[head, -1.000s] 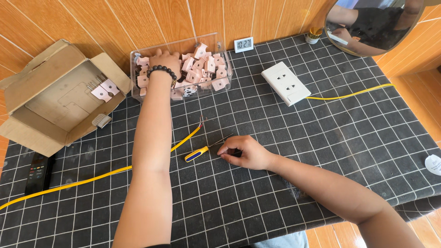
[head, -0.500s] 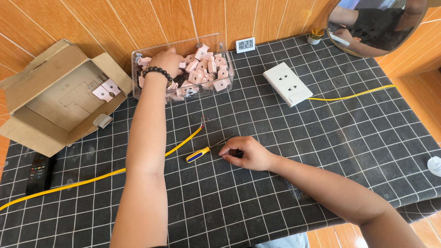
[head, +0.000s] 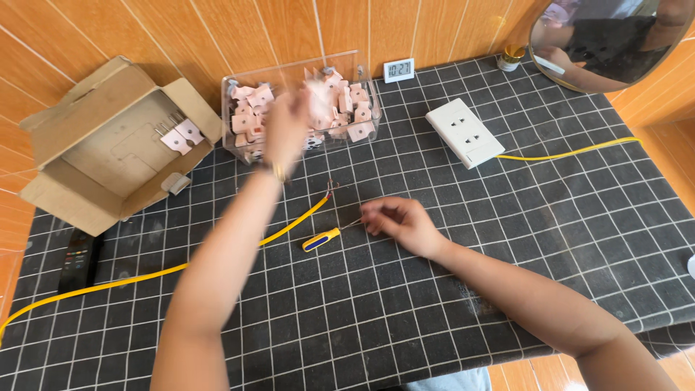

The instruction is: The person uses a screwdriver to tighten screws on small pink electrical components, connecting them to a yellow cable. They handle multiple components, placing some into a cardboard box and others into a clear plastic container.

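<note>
Lifted out of the clear plastic bin (head: 239,90), the left hand (head: 289,127) now hangs blurred just in front of it, where half a second ago it was down among the pink and white plug parts (head: 347,108). Motion blur hides the fingers, so I cannot tell whether that hand is closed on a part or how far open it is. The right hand (head: 398,221) rests on the desk (head: 507,289) in front of the bin, fingers curled and pinched at the metal tip of a small screwdriver (head: 322,239) with a yellow and blue handle. A yellow cable (head: 145,275) runs leftwards from its bared end beside that screwdriver. Right of the bin lies a white socket block (head: 463,132); left of it sits an open cardboard box (head: 108,145).
</note>
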